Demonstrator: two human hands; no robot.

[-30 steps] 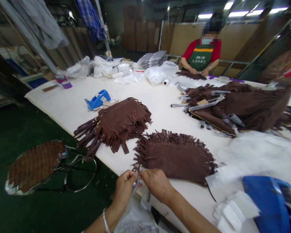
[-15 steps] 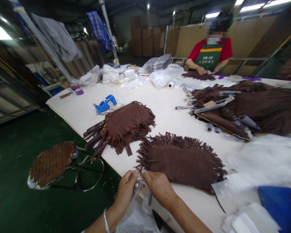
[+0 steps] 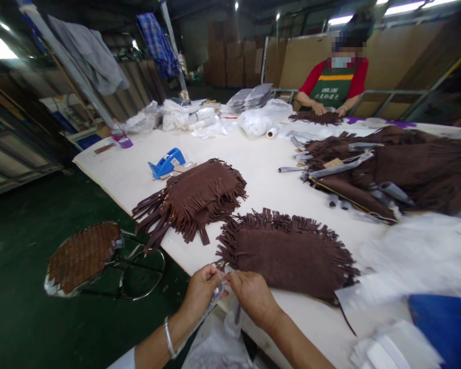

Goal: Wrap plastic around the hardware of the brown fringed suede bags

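Note:
A dark brown fringed bag lies flat on the white table. At its near left corner, my left hand pinches a strap wrapped in clear plastic, close to a small metal clasp. Right beside it, my right hand is closed on the same plastic, fingertips nearly meeting those of the left. Fingers partly hide what lies between them. Clear plastic hangs below both hands at the table edge. A stack of similar fringed bags rests just beyond, to the left.
A blue tape dispenser stands behind the stack. More brown bags are heaped at right, near plastic sheeting and a blue object. A stool stands left. Across the table, a person in a green apron handles another brown piece.
My left hand has shifted slightly left and up, its fingers curling more around the plastic. The right hand stays almost in place. The bags have not moved.

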